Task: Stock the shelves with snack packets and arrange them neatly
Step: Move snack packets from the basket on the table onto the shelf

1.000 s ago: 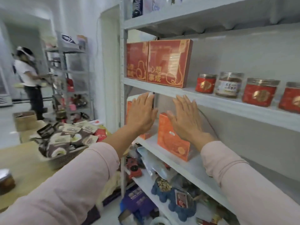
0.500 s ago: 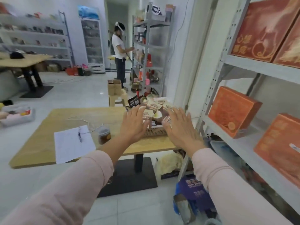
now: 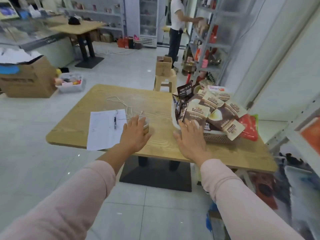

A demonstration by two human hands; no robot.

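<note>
The view has swung further left, away from the shelf unit (image 3: 292,123). Its orange box (image 3: 312,137) is now only a sliver at the right edge, and the wooden table (image 3: 103,104) sits closer and fills the middle. Both hands stay flat with the fingers spread, holding nothing. The left hand (image 3: 134,134) now covers part of a small jar (image 3: 147,126), and contact cannot be told. The right hand (image 3: 190,138) is at the near left corner of the basket (image 3: 215,138). The snack packets (image 3: 197,110) lie heaped in that basket at the table's right end, some hanging over its rim.

Left of the jar lies a sheet of paper (image 3: 102,132) with a pen (image 3: 115,120) on it, and a white cord (image 3: 121,102) lies just beyond. On the tiled floor a large cardboard box (image 3: 29,80) stands far left. A stool (image 3: 165,82) behind the table carries a carton (image 3: 163,65), and another person (image 3: 176,26) reaches into a far shelf.
</note>
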